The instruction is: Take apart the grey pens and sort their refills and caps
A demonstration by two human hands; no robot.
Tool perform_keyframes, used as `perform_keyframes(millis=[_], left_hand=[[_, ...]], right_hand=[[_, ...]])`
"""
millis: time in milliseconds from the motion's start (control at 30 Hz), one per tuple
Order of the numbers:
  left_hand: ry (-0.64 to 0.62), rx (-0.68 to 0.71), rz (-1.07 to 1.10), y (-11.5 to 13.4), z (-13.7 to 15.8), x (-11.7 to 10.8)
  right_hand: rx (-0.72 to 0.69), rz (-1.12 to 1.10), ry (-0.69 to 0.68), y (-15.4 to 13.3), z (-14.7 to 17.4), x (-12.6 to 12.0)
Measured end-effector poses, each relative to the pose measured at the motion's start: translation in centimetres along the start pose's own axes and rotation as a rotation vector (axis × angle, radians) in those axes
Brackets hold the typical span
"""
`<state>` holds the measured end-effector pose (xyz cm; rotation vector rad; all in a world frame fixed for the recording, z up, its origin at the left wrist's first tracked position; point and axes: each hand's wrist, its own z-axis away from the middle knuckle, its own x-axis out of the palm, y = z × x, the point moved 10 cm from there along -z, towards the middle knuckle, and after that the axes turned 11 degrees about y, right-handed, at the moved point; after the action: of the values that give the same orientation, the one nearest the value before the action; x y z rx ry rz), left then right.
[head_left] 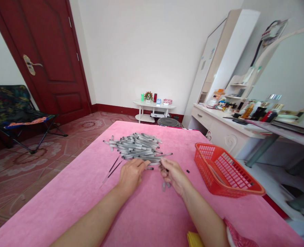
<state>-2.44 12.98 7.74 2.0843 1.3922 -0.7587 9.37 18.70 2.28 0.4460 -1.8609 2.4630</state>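
Observation:
A heap of clear-barrelled pens with dark ends lies on the pink-covered table. My left hand is at the heap's near edge, fingers curled and closed; a dark-ended pen sticks out beside its fingertips. My right hand is closed on several pens at the heap's near right side. Translucent pen ends show beneath its fingers; the rest is hidden by the hand. Two thin dark refills lie left of my left hand.
A red plastic basket stands on the right of the table. A small black cap-like piece lies between it and my right hand. Something yellow is at the near edge. A dressing table with bottles stands beyond the right side.

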Motion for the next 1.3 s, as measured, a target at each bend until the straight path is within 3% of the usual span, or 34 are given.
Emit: perform_keyframes(millis=[100, 167, 267, 333, 400, 500, 567, 733, 833, 933, 1167, 1300], left_hand=[[0.030, 0.027, 0.011, 0.6, -0.4, -0.8], [0.153, -0.024, 0.034, 0.3, -0.9, -2.5], [0.428, -0.267, 0.143, -2.0, -0.8, -4.9], [0.502, -0.452, 0.349, -3.9, -0.1, -4.2], [0.433, -0.596, 0.645, -4.8, 0.4, -1.6], [0.249, -0.727, 1.039, -4.2, 0.7, 1.9], [0.189, -0.784, 1.170, -3.7, 0.9, 2.6], [0.208, -0.932, 1.280, -4.4, 1.3, 2.5], [0.230, -0.959, 1.295, -4.9, 1.4, 2.5], [0.234, -0.950, 1.297, -5.0, 1.2, 2.4], [0.213, -0.711, 1.073, -3.7, -0.3, 0.0], [0.228, -0.708, 0.964, -4.0, -0.5, -0.5]], right_hand=[[-0.096, 0.148, -0.008, -0.1, -0.2, 0.0], [-0.113, 0.130, 0.052, -0.4, -0.6, -1.0], [-0.107, -0.059, 0.166, -1.1, -1.2, -2.7], [-0.077, -0.178, 0.171, -1.2, -1.2, -2.8], [-0.043, -0.214, 0.113, -0.9, -0.9, -1.7], [-0.029, -0.133, 0.013, -0.2, 0.2, 0.4], [-0.020, -0.045, -0.046, 0.4, 0.8, 1.6], [-0.004, 0.216, -0.174, 1.2, 2.0, 3.1], [-0.021, 0.261, -0.186, 0.9, 2.3, 3.3], [-0.035, 0.163, -0.150, 0.6, 2.1, 3.2], [0.002, 0.098, -0.253, 1.3, 2.4, 4.3], [0.004, 0.197, -0.263, 1.4, 2.8, 4.4]])
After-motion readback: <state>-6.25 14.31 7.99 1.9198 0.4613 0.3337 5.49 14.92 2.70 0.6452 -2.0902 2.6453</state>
